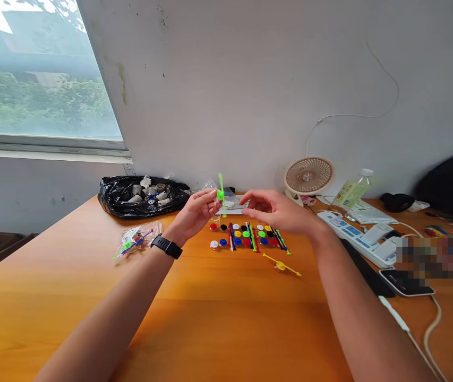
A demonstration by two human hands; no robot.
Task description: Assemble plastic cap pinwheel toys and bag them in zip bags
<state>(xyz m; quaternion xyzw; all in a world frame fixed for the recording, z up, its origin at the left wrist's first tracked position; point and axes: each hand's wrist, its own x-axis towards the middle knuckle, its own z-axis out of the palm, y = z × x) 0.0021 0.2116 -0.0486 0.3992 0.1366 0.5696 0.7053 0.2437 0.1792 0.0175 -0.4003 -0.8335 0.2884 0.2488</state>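
**Green spinning top held above the rows of small parts**

While both arms reach over the orange table (210, 318), the left hand (196, 212) is raised a little above the surface and pinches a green spinning top (221, 194) between thumb and fingertips. The top stands nearly upright, its thin stick pointing up, and it is blurred in the picture. The right hand (278, 212) is just to the right of it, not touching; its fingers are loose and half spread, and they hold nothing. A black watch (166, 246) sits on the left wrist.

Under the hands, in the middle of the table, small coloured discs (242, 236) lie in rows, with thin coloured sticks (254, 237) between and over them. Nearer, a yellow spinning top (282, 265) lies on its side, apart from the rows.

At the left, a clear bag (136, 239) with more coloured pieces lies near the left wrist. Farther, by the wall, a black plastic bag (142, 196) is open with small rolls inside. At the far right I see a small fan (309, 178), a plastic bottle (353, 191), a white power strip (359, 239) and a phone (405, 281).
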